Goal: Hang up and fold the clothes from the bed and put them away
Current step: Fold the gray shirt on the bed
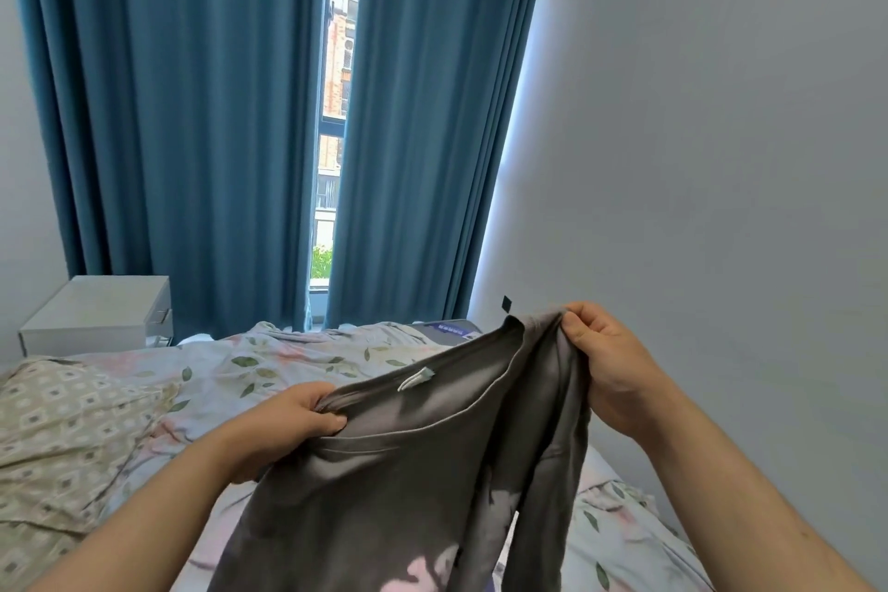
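Shirt (408,471): hanging over bed (269,365), collar at 12 o'clock.
Left hand (288,423): gripping collar.
Right hand (605,365): pinching shoulder.
Risk: pinch slipping, shirt crumpling.

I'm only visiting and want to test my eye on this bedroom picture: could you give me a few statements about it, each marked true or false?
1. The left hand and the right hand both grip the grey shirt. True.
2. The blue curtains are drawn fully shut. False: a gap between them shows buildings outside.
3. A white nightstand stands by the curtains, to the left of the bed. True.
4. The shirt lies flat on the bed. False: it is held up above the bed.
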The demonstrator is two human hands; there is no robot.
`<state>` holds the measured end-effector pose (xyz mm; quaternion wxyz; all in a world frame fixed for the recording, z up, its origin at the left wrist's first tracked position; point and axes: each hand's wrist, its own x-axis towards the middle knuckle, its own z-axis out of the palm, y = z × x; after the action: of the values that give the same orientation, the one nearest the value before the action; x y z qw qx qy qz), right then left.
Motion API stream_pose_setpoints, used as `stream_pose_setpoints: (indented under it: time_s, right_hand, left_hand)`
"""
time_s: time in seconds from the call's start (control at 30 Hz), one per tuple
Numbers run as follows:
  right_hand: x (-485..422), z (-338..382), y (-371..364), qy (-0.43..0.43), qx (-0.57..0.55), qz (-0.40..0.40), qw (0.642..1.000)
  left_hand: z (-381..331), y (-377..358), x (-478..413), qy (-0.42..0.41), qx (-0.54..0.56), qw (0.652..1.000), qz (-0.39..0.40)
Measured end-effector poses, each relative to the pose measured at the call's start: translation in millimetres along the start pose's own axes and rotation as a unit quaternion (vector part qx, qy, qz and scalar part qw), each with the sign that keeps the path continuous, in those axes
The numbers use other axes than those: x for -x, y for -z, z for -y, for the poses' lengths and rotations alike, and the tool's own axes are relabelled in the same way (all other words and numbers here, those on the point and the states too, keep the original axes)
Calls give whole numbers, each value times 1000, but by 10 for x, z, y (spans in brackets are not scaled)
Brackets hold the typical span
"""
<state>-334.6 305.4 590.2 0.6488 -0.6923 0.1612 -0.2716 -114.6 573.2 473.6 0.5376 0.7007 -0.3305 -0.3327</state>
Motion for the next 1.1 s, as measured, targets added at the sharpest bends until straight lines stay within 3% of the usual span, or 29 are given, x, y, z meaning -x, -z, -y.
stream_pose_setpoints:
  time_s: [0.13,0.23,0.33,0.4,0.57,0.67,0.77,0.83,0.9,0.97,1.1]
  right_hand:
    - [-68,-88,10,-10,89,-33,995]
    - [-140,-180,43,-24,158,-75,984]
    - [-189,-261,91,-41,194,-100,975]
    - [-193,-295,135,-49,196,-106,974]
    - [-135,-324,325,-43,179,-69,980]
    - [-64,-330,452,-42,235,-62,969]
    - [55,-345,559,-27,309,-71,948]
    - [129,-381,605,-22,340,-71,937]
    - [175,-430,627,-23,353,-65,933]
    - [191,-481,613,-25,350,-60,935]
    - [176,-606,435,-31,341,-27,939]
  left_hand:
    - [70,130,49,25,135,990,39]
    - [0,349,106,19,81,993,89]
    - [-93,432,91,20,-104,994,23]
    - [-112,440,44,15,-164,986,-38]
    - [-91,459,-46,5,-238,961,-144]
    - [-124,391,-59,-48,-255,943,-210]
    - [-243,383,-2,-91,-307,922,-219]
    - [-281,423,60,-101,-279,937,-184]
    - [-318,452,167,-96,-156,972,-144]
    - [-354,469,324,-80,-98,982,-137]
    - [-210,524,605,-67,-169,966,-184]
